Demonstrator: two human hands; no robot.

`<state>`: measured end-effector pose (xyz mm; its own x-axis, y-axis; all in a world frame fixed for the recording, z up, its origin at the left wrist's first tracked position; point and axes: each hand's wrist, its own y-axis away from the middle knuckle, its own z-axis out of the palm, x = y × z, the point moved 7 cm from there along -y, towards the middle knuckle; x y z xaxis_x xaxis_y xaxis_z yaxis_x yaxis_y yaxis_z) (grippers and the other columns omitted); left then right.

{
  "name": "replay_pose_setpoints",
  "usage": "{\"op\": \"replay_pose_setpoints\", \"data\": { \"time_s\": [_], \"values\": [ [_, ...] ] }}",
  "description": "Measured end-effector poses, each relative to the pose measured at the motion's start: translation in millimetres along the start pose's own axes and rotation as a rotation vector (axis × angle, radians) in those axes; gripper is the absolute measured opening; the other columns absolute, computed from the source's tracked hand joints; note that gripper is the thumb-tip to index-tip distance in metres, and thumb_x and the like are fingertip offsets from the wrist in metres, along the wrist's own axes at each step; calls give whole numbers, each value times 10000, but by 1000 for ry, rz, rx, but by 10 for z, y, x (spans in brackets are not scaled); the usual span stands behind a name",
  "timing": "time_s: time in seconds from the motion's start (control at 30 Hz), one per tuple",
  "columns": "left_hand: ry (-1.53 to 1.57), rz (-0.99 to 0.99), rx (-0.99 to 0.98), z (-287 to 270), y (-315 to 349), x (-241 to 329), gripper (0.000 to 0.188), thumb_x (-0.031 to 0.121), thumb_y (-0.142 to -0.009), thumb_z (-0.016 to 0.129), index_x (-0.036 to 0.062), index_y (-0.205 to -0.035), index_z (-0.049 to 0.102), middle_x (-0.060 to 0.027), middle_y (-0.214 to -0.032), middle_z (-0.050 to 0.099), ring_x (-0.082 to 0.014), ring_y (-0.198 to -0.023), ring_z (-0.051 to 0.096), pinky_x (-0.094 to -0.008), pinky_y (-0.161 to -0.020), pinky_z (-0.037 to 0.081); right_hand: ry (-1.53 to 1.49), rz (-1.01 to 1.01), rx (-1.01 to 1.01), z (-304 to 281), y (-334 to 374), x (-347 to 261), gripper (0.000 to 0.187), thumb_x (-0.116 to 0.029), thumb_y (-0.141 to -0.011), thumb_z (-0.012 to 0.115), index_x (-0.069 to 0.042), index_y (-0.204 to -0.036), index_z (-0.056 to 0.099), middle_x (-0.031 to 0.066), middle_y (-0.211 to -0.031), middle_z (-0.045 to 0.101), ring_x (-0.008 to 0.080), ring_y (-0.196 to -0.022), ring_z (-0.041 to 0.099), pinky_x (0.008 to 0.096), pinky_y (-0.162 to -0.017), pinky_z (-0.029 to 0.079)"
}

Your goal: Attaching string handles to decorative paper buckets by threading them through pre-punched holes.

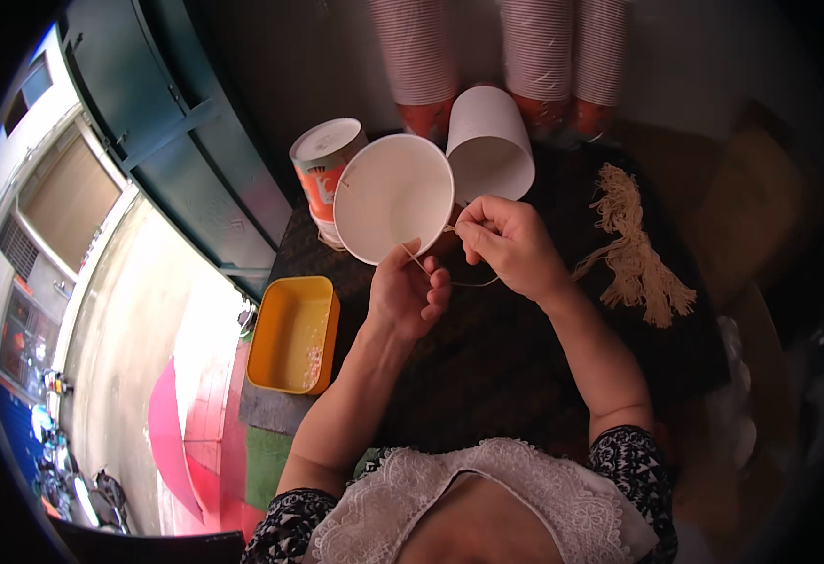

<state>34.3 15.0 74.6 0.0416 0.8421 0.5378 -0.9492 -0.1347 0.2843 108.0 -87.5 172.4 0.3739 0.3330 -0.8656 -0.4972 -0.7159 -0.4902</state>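
Observation:
A white paper bucket is tilted with its open mouth toward me, its inside in plain view. My left hand grips the near rim, thumb at the edge and fingers curled below. A thin beige string runs from by the left thumb, sags, and passes under my right wrist. At the bucket's right rim my right hand is closed, its thumb and forefinger pinching a short piece of string. A bit of string also shows at the rim's upper left.
A bundle of beige strings lies on the dark table, right. Behind are a tipped white bucket and wrapped bucket stacks. An orange-printed bucket stands left, above a yellow tub with small bits inside. A green metal door flanks the table.

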Motion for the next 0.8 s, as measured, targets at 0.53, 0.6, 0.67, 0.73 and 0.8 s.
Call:
{"op": "replay_pose_setpoints", "data": {
  "time_s": [0.53,0.6,0.67,0.73,0.8],
  "values": [
    [-404,217,271,-180,533,-31,415,318,-977,364,-36,-1048,567,-154,-744,639,-220,-538,593,-301,-401,444,38,85,-89,146,3,253,120,-83,-908,577,3,-825,584,-10,-660,563,33,-585,512,188,-534,406],
    [-850,471,338,-144,742,95,334,234,-959,457,-67,-1026,585,-162,-795,653,-216,-563,611,-316,-453,469,28,86,-87,164,-3,252,119,-83,-907,579,2,-823,583,-11,-660,561,33,-585,511,188,-532,405],
    [-1377,975,535,72,988,244,231,154,-918,554,-67,-937,618,-163,-768,652,-196,-567,612,-314,-506,464,48,105,-97,196,-5,213,115,-80,-906,581,-2,-821,580,-11,-660,559,32,-585,508,189,-535,409],
    [-1569,1032,583,311,1121,266,247,186,-931,559,-48,-888,626,-142,-690,628,-162,-555,585,-314,-514,438,55,86,-103,184,20,195,112,-77,-906,580,-5,-821,578,-12,-660,558,33,-585,506,190,-537,411],
    [-1424,934,512,333,1079,334,284,218,-944,546,-43,-859,618,-114,-637,588,-154,-550,567,-320,-516,431,69,64,-116,220,27,132,109,-75,-907,579,-8,-821,575,-13,-659,556,34,-585,504,191,-539,412]
  ]
}}
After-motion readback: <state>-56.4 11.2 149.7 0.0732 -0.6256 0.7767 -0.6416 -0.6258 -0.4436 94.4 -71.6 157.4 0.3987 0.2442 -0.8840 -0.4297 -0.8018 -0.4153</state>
